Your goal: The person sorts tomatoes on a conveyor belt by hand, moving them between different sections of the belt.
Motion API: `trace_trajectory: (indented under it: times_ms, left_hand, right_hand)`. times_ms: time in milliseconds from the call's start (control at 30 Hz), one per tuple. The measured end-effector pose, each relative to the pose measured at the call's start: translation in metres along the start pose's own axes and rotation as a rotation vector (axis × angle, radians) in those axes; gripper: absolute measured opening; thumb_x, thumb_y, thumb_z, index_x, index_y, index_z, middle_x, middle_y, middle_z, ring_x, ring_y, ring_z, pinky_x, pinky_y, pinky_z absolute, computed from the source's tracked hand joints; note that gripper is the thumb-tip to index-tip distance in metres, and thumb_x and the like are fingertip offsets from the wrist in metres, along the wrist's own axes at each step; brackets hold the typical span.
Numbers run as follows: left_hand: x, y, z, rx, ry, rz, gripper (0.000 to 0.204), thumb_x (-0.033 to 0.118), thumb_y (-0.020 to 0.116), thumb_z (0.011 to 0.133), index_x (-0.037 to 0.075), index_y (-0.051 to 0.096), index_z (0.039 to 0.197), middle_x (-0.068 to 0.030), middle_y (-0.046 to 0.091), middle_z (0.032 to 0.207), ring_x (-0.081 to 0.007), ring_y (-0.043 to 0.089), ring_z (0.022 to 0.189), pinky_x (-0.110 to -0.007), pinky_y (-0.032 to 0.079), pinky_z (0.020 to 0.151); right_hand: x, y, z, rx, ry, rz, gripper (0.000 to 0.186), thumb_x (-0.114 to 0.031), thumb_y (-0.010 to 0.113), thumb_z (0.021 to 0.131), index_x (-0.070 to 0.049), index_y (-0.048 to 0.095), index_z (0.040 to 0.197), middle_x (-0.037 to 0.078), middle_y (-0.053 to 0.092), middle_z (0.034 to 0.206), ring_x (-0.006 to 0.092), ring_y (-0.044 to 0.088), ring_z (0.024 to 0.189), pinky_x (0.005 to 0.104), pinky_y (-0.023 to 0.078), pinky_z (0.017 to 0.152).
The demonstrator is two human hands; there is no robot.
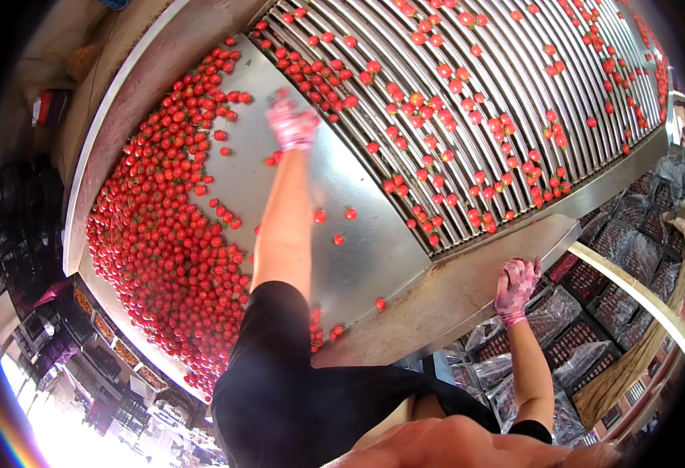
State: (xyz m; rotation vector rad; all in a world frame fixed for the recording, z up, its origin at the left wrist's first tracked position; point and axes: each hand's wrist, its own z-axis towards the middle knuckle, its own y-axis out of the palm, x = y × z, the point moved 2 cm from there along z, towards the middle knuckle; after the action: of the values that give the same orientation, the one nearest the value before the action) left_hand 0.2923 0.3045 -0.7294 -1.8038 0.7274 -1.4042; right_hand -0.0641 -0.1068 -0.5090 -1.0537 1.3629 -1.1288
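Note:
Small red tomatoes [171,203] lie heaped along the left of a smooth metal tray [358,273], with a few scattered over its middle. My left hand [292,125], in a pink patterned glove, reaches far over the tray, close to the roller bed. Motion smears its fingers, so whether it holds anything cannot be told. At the right, my right hand [517,290], in a similar glove, is at the outer edge of the metal side panel [452,296]. Its fingers are loosely bent and somewhat apart, with no tomato visible in them.
A bed of metal rollers [467,86] carries many scattered tomatoes at the upper right. A raised curved wall [97,148] bounds the tray on the left. Dark crates [584,351] with clear plastic stand below right, beside a pale curved rail [639,292].

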Motion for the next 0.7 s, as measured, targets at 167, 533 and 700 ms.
trace_trajectory:
  times_ms: [167,533,700]
  left_hand:
    - [0.159,0.111,-0.146,-0.271,0.485,0.068,0.075,0.046,0.065,0.087,0.021,0.035,0.151,-0.0155,0.025,0.158,-0.0344,0.011,0.150,-0.053,0.014,0.120]
    - [0.192,0.067,0.006,-0.460,0.345,0.131,0.068,0.052,0.064,0.087,0.018,0.044,0.142,-0.0144,0.032,0.155,-0.0334,0.030,0.143,-0.054,0.028,0.115]
    - [0.075,0.063,0.067,-0.144,-0.103,-0.032,0.087,0.065,0.047,0.090,0.013,0.022,0.156,-0.0247,0.009,0.161,-0.0435,0.013,0.148,-0.053,0.017,0.120]
  right_hand:
    - [0.006,0.001,-0.008,0.005,0.031,-0.028,0.019,-0.005,0.062,0.071,-0.012,0.059,0.088,0.004,0.061,0.089,0.0274,0.059,0.097,0.0559,0.029,0.112]
    - [0.003,0.000,-0.011,-0.022,0.047,-0.009,0.018,-0.006,0.063,0.070,-0.013,0.058,0.086,0.005,0.061,0.090,0.0290,0.059,0.099,0.0569,0.029,0.111]
    - [-0.007,-0.002,0.003,-0.024,0.009,0.055,0.017,-0.006,0.062,0.072,-0.011,0.058,0.088,0.006,0.060,0.091,0.0295,0.058,0.100,0.0565,0.028,0.111]
